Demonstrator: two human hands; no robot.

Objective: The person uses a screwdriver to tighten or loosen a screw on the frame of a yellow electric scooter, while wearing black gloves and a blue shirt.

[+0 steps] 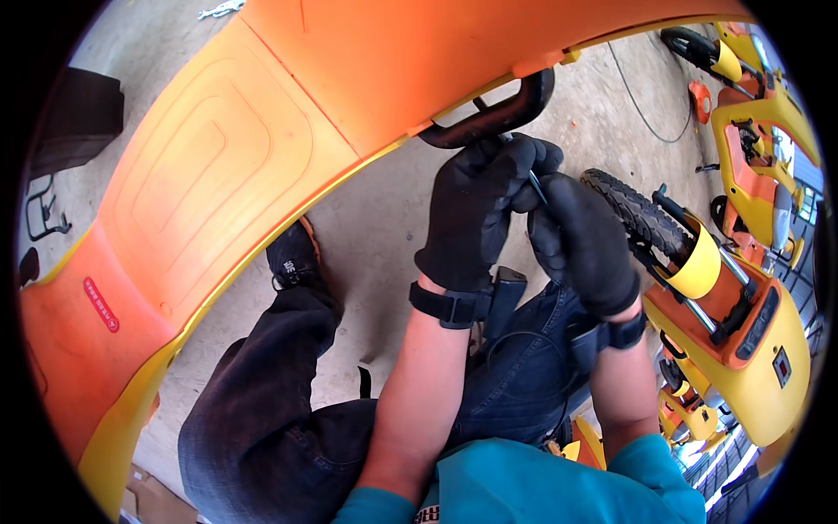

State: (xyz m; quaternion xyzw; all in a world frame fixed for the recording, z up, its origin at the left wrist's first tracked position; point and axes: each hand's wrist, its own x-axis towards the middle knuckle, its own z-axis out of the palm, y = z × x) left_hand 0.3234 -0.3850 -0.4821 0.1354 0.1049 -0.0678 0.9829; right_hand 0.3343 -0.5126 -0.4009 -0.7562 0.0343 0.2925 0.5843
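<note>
Concrete floor (384, 218) shows mid-frame between the panel's yellow edge and the left forearm. Just right of centre, a thin rod (536, 186) slants between gloved hands: the left hand (476, 205) pinches it with curled fingers, the right hand (585, 240) closes around its lower end. Just above, a black loop handle (489, 120) hangs off the orange panel (218, 157), which bounds the upper left; a tyre (642, 212) crowds the right.

Grey floor (380, 223), dark box (80, 118), black shoe (292, 253)
</note>
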